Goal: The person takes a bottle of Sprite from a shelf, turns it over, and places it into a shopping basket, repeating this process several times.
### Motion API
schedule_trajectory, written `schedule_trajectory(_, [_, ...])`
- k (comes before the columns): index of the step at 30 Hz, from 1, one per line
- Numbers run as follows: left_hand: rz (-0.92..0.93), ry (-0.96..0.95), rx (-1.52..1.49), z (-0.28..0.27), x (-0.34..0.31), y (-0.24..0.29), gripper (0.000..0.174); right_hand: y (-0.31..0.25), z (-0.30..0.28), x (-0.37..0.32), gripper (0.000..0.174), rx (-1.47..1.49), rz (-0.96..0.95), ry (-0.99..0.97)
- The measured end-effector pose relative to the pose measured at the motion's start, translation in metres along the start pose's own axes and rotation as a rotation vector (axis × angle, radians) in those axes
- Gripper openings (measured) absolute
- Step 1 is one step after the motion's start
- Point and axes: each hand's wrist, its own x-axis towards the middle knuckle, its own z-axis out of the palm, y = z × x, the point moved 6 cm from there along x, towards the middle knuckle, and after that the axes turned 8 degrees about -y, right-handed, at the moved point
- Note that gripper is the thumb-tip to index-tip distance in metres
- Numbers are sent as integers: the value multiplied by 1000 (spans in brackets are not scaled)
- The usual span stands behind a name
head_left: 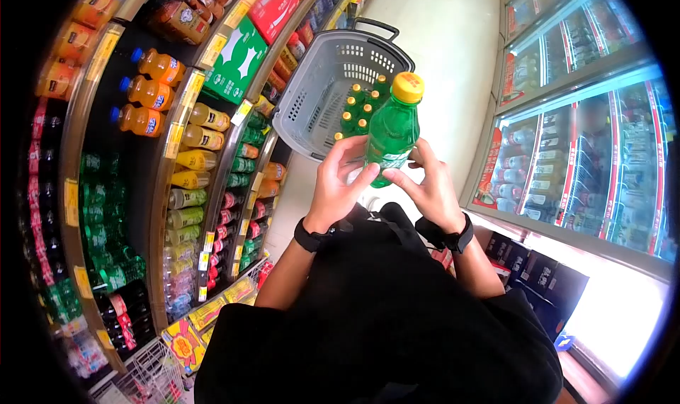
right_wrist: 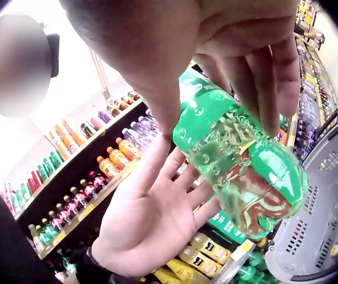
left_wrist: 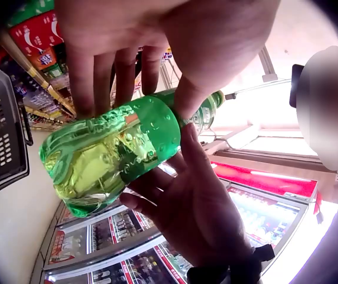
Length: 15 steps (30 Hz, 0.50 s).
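Note:
Both hands hold a green plastic soda bottle [head_left: 392,131] with a yellow cap, in front of the chest. My left hand [head_left: 343,177] grips its left side, thumb across the near face and fingers around behind. On the other side my right hand [head_left: 433,190] holds the lower part between thumb and fingers. The left wrist view shows the clear green base of the bottle [left_wrist: 113,157], with liquid inside. From the right wrist, the bottle [right_wrist: 240,160] lies between the right hand's thumb and fingers, with the left palm [right_wrist: 151,219] beneath.
A grey shopping basket [head_left: 301,99] stands beyond the hands, with several yellow-capped green bottles [head_left: 363,110] inside. Drink shelves [head_left: 159,191] line the left, glass-door fridges [head_left: 567,149] the right. Dark boxes [head_left: 538,269] sit by the right elbow, a wire cart [head_left: 152,372] at lower left.

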Motion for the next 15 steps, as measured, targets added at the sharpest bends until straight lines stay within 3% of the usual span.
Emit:
schedule_trajectory(8, [35,-131,-36,-27,40,-14,49,5,1,38,66,-80,87,7])
schedule_trajectory(15, [35,-140,-82,-54,60,-30,49,-1,19,71,57,63,112,17])
